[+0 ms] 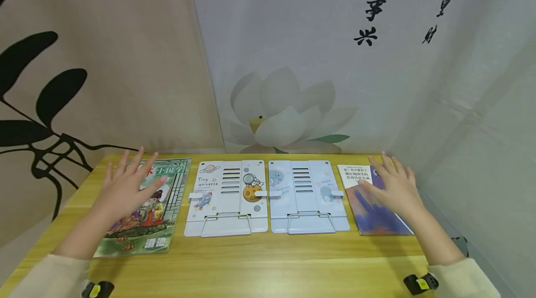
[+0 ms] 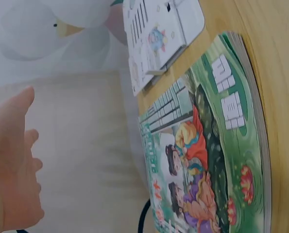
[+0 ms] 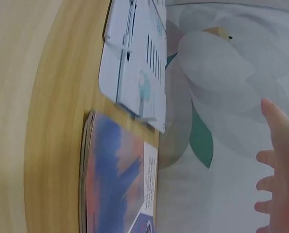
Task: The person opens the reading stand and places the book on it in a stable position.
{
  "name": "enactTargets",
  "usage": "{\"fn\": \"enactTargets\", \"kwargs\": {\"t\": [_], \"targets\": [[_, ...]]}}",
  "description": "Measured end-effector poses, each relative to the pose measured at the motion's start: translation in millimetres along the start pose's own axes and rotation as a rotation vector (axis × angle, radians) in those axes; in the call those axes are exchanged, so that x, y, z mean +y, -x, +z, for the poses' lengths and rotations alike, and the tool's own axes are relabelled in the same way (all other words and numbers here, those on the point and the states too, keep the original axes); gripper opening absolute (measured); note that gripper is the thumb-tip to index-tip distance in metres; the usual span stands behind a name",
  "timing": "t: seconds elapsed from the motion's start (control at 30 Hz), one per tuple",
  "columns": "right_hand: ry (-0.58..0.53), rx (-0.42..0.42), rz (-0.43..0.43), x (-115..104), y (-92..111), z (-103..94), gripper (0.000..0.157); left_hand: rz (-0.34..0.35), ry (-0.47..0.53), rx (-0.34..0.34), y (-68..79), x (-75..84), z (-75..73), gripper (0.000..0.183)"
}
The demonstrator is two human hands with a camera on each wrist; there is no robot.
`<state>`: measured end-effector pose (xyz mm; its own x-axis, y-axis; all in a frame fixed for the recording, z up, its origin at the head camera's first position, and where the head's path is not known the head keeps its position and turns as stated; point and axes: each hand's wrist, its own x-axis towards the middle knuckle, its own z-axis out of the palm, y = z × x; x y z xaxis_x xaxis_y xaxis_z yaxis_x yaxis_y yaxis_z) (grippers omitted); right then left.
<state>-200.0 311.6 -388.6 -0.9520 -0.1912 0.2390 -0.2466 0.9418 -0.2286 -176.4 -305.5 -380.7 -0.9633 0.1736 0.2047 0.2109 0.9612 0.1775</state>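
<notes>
My left hand [image 1: 127, 191] hovers with spread fingers over a green illustrated magazine [image 1: 161, 205] at the left of the table. In the left wrist view the same magazine [image 2: 207, 160] lies flat, apart from the hand [image 2: 13, 165]. On the other side my right hand [image 1: 393, 186], fingers also spread, is above a thin blue and pink book [image 1: 372, 212] with a white title band. Between the hands two white folding book stands lie flat side by side: a "Tiny universe" one [image 1: 228, 202] with an astronaut, and one with pale blue cartoons [image 1: 307, 200]. Neither hand holds anything.
The wooden table [image 1: 259, 265] ends at a printed cloth backdrop [image 1: 284, 33] behind the stands. More cloth [image 1: 494, 126] hangs along the right side. Small white clips [image 1: 195, 195] stick out at the stands' sides, and wire page holders [image 1: 226, 223] lie along their lower fronts.
</notes>
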Motion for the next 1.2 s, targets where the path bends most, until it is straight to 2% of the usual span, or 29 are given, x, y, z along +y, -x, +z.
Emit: {"fn": "enactTargets", "kwargs": {"t": [0.3,0.43,0.8,0.97,1.2], "targets": [[-0.057,0.051,-0.039,-25,8,5.1,0.077,0.017,0.039,0.019,9.6,16.9,2.7,0.077],[-0.099,0.083,-0.060,-39,12,12.5,0.075,0.027,0.092,0.026,14.9,25.5,7.9,0.076],[-0.238,0.148,-0.109,-80,17,40.3,0.069,0.044,0.243,0.090,26.7,49.4,34.5,0.070],[-0.353,0.187,-0.126,-96,21,56.9,0.065,0.027,0.329,0.120,29.9,61.4,48.3,0.068],[-0.485,0.166,-0.141,-118,24,79.9,0.060,-0.020,0.477,0.147,36.0,75.0,68.6,0.059]]}}
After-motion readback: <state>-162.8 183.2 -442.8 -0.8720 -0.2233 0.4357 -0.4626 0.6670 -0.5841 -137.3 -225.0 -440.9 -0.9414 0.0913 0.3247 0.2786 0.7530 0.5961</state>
